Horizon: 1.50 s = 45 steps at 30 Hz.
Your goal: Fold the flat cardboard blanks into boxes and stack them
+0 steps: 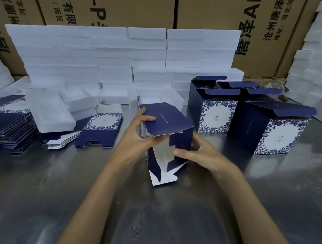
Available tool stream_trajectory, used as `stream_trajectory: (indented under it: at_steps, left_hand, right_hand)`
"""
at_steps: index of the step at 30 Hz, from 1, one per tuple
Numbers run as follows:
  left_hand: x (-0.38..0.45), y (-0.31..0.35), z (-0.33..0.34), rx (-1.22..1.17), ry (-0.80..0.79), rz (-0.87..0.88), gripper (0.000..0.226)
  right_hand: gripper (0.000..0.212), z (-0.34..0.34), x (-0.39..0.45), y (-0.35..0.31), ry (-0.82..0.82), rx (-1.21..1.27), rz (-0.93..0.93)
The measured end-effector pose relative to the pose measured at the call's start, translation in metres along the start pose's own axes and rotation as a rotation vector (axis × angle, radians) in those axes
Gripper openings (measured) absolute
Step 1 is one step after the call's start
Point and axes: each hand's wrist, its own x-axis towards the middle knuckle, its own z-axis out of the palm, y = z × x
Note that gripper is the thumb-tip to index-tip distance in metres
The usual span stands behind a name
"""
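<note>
Half-formed navy box [167, 133] sits mid-table on the steel table [169, 216], lying tilted with its open end toward the camera, white inside showing, bottom flaps loose. Left hand [138, 137] grips the box's left wall: thumb curled at the open edge, fingers wrapped over the top-left corner. Right hand [197, 154] holds the box's right side, thumb pressing a navy side flap [177, 141] inward, other fingers curled behind the right wall. Both hands touching the box, closed around it, not spread.

Left of the box: small pile of flat blanks [99, 131] with floral panel up, just beside it. Further left of the box, at the table edge, a taller stack of blanks [8, 131]. A loose white foam insert [49, 113] lies between those piles, partly on them.

Right of the box: two finished boxes standing upright with top flaps open, near one [213, 110] and far-right one [274, 132], close together; cannot tell if touching.

Behind the box: wall of stacked white foam blocks [113, 56], brown shipping cartons [125, 6] behind that.
</note>
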Motion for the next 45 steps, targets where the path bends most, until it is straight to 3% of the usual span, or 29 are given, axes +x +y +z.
stream_trajectory:
  at_steps: [3, 8, 11, 15, 29, 35, 45]
  left_hand:
    - [0.0, 0.0, 0.0, -0.003, -0.055, 0.002, 0.055]
    - [-0.003, 0.005, 0.004, 0.054, -0.047, 0.042, 0.047]
    - [-0.004, 0.008, 0.004, 0.033, -0.041, 0.054, 0.044]
    - [-0.002, 0.007, 0.002, 0.013, -0.055, 0.056, 0.042]
    - [0.0, 0.003, -0.005, -0.029, -0.104, 0.094, 0.042]
    - [0.001, 0.003, -0.008, -0.049, -0.12, 0.087, 0.041]
    - [0.0, 0.003, -0.016, -0.047, -0.185, 0.069, 0.04]
  right_hand:
    - [0.076, 0.007, 0.001, 0.002, 0.16, -0.047, -0.028]
    - [0.074, 0.017, -0.001, 0.002, 0.282, -0.242, -0.034]
    - [0.067, 0.007, -0.006, -0.001, 0.239, -0.375, 0.048]
    - [0.037, -0.008, -0.01, 0.005, 0.104, -0.598, 0.16]
    - [0.037, -0.005, -0.007, 0.006, 0.082, -0.645, 0.108]
    - [0.052, -0.002, -0.01, -0.004, 0.224, -0.536, 0.028]
    - [0.05, 0.003, -0.02, -0.026, 0.225, -0.551, -0.018]
